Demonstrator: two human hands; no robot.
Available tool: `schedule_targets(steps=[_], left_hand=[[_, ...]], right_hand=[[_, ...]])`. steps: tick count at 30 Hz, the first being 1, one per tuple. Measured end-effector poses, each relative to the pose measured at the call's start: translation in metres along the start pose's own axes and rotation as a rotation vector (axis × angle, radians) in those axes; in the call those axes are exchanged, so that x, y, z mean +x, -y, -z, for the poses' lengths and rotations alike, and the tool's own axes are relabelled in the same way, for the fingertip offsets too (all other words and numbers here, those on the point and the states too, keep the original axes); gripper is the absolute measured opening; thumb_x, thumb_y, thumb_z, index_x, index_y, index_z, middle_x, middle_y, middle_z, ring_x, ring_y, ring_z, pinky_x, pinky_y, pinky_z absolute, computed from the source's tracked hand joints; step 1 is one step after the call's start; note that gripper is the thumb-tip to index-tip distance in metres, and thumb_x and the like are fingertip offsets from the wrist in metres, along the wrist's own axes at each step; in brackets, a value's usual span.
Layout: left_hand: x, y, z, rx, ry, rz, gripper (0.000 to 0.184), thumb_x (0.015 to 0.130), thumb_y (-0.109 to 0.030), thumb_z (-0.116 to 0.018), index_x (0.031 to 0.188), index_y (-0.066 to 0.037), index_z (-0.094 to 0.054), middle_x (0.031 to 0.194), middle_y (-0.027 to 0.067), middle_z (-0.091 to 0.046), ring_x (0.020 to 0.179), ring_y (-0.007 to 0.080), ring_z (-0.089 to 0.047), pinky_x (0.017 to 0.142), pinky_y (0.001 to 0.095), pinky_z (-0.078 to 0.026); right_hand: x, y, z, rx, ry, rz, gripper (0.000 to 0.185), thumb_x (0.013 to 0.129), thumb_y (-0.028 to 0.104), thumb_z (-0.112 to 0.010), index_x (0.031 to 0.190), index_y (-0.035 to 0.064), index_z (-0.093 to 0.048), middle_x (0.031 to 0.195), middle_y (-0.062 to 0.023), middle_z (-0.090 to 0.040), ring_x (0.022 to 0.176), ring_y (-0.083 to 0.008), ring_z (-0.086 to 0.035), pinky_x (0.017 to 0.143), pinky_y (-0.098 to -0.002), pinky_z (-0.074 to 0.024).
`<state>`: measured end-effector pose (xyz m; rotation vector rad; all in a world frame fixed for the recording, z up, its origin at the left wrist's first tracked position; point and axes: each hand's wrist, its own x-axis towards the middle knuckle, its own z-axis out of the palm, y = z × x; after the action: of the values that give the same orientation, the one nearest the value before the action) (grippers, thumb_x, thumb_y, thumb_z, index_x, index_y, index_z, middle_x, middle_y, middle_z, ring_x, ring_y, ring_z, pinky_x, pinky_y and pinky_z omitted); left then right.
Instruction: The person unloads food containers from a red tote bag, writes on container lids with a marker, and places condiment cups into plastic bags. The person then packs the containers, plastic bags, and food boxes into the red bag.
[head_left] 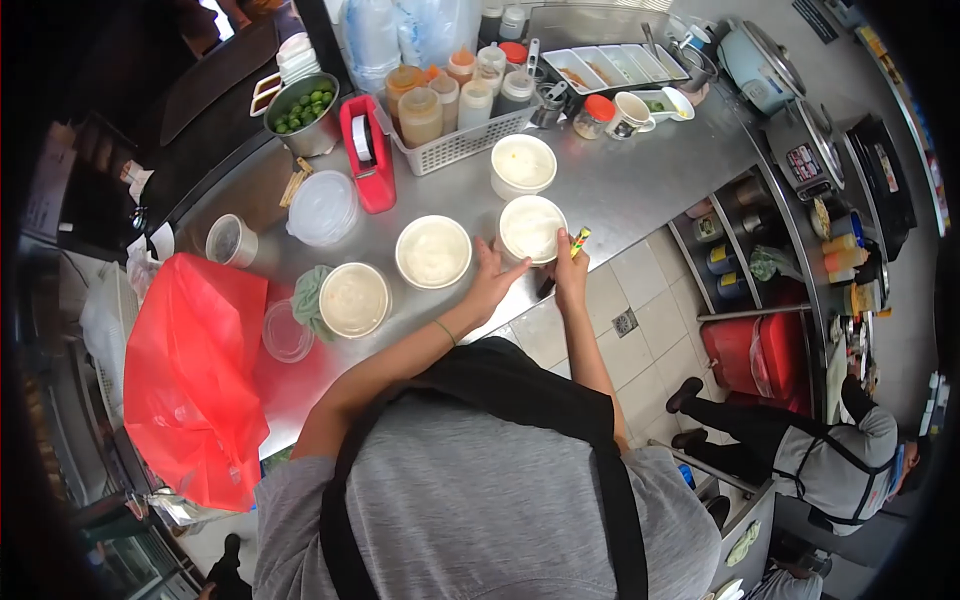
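Several round white tubs with pale contents stand on the steel counter. My left hand [488,286] is at the lower left side of one white tub [532,229], its thumb and fingers spread against the wall. On that tub's right side is my right hand [571,276], closed around a slim marker-like stick [580,241] with a yellow, green and red patterned end. A dark tip shows below the fingers; whether it touches the tub I cannot tell. Another white tub [523,166] stands just behind, with a third tub [433,252] and a fourth tub [355,300] to the left.
Clear lids [323,207], a green cloth [312,300] and a red plastic bag [195,380] lie leftward. Behind stand a red tape dispenser [367,155], a basket of sauce bottles [465,145] and a pot of limes [303,112]. Another person [830,455] is at right.
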<state>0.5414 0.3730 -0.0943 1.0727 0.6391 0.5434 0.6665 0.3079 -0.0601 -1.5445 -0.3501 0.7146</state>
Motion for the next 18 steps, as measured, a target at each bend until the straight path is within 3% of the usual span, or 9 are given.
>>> schedule_targets(steps=[2,3,6,7,8,11,15,17,18], left_hand=[[-0.021,-0.023,0.000,0.130,0.170,0.159,0.100,0.082,-0.020,-0.062,0.135,-0.001,0.020,0.145,0.0221,0.000,0.134,0.0266,-0.009,0.108,0.0354,-0.013],[-0.036,-0.041,0.002,0.369,0.291,0.280,0.089,0.086,-0.022,-0.058,0.138,-0.002,0.012,0.143,0.0218,-0.015,0.128,0.0262,-0.029,0.102,0.0348,-0.028],[-0.072,-0.091,0.012,0.433,0.469,0.210,0.079,0.088,-0.024,-0.054,0.140,-0.002,0.002,0.135,0.0187,-0.033,0.110,0.0217,-0.048,0.088,0.0312,-0.042],[-0.082,-0.096,0.007,0.471,0.334,-0.045,0.052,0.091,-0.025,-0.048,0.132,-0.001,-0.028,0.109,0.0132,-0.054,0.085,0.0155,-0.056,0.071,0.0253,-0.045],[-0.086,-0.105,0.008,0.467,0.324,-0.031,0.052,0.091,-0.025,-0.048,0.132,-0.001,-0.028,0.109,0.0132,-0.054,0.085,0.0155,-0.056,0.071,0.0253,-0.045],[-0.092,-0.120,0.011,0.349,0.552,0.075,0.029,0.095,-0.028,-0.039,0.086,-0.003,-0.049,0.068,0.0033,-0.054,0.063,0.0131,-0.053,0.057,0.0271,-0.041],[-0.113,-0.128,0.014,0.548,0.386,-0.031,0.031,0.093,-0.030,-0.042,0.084,-0.001,-0.049,0.067,0.0101,-0.054,0.058,0.0198,-0.053,0.058,0.0311,-0.043],[-0.118,-0.127,0.017,1.159,0.112,-0.481,0.028,0.089,-0.028,-0.049,0.085,0.000,-0.049,0.066,0.0121,-0.052,0.056,0.0241,-0.054,0.057,0.0340,-0.044],[-0.125,-0.127,0.023,1.158,0.112,-0.479,0.028,0.089,-0.028,-0.049,0.085,0.000,-0.049,0.066,0.0121,-0.052,0.056,0.0241,-0.054,0.057,0.0340,-0.044]], right_hand=[[0.009,-0.002,0.003,-0.068,0.040,-0.031,0.035,0.089,0.035,-0.052,0.088,0.0004,-0.060,0.054,0.0007,-0.047,0.045,-0.0090,-0.046,0.043,-0.0224,-0.0396],[0.003,0.008,0.003,0.043,0.082,-0.011,0.034,0.090,0.035,-0.050,0.082,0.0026,-0.056,0.052,0.0010,-0.044,0.043,-0.0089,-0.042,0.041,-0.0227,-0.0370],[-0.020,0.060,-0.007,0.377,0.217,0.043,0.039,0.092,0.036,-0.045,0.064,0.0092,-0.044,0.048,0.0019,-0.034,0.038,-0.0086,-0.032,0.037,-0.0237,-0.0292],[-0.030,0.073,-0.010,0.490,0.256,0.051,0.043,0.093,0.036,-0.044,0.058,0.0113,-0.040,0.046,0.0022,-0.031,0.036,-0.0085,-0.028,0.036,-0.0241,-0.0265],[-0.047,0.082,-0.019,0.488,0.260,0.034,0.043,0.093,0.036,-0.044,0.058,0.0113,-0.040,0.046,0.0022,-0.031,0.036,-0.0085,-0.028,0.036,-0.0241,-0.0265],[-0.083,0.101,-0.047,0.856,0.584,-0.266,0.048,0.094,0.039,-0.039,0.055,0.0130,-0.028,0.046,0.0025,-0.025,0.037,-0.0071,-0.019,0.036,-0.0233,-0.0211],[-0.088,0.109,-0.062,0.825,0.628,-0.233,0.048,0.094,0.041,-0.037,0.055,0.0133,-0.028,0.047,0.0030,-0.022,0.038,-0.0079,-0.018,0.036,-0.0231,-0.0201],[-0.094,0.118,-0.069,0.852,0.507,-0.245,0.045,0.094,0.038,-0.038,0.057,0.0136,-0.030,0.049,0.0033,-0.023,0.038,-0.0077,-0.018,0.036,-0.0221,-0.0187],[-0.076,0.130,-0.054,0.907,0.448,0.005,0.045,0.095,0.037,-0.037,0.057,0.0138,-0.030,0.049,0.0037,-0.022,0.038,-0.0071,-0.018,0.036,-0.0223,-0.0180]])
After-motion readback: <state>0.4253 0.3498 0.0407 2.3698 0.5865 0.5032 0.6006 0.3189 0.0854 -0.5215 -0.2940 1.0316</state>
